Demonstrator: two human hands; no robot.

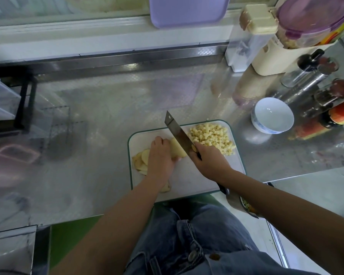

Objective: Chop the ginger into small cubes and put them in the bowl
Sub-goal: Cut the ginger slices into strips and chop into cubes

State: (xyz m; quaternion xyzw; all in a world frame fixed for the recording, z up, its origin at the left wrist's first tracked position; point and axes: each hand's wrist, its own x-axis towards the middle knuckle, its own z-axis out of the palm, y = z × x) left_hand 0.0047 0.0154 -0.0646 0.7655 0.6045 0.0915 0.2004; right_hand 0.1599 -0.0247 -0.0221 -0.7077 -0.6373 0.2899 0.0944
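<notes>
Steadied a ginger chunk [178, 150] on the white cutting board [197, 175] under the left hand [160, 155], fingers curled round it, and gripped the cleaver [179, 132] in the right hand [209, 161], blade against the chunk, with diced cubes [211, 137] heaped alongside and the bowl [266, 128] near on the worktop [97, 126].

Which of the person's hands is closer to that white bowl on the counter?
The right. The right hand, gripping the cleaver, is left of the white bowl and nearer the person. The left hand, holding the ginger piece, lies farther left, beyond the blade.
</notes>
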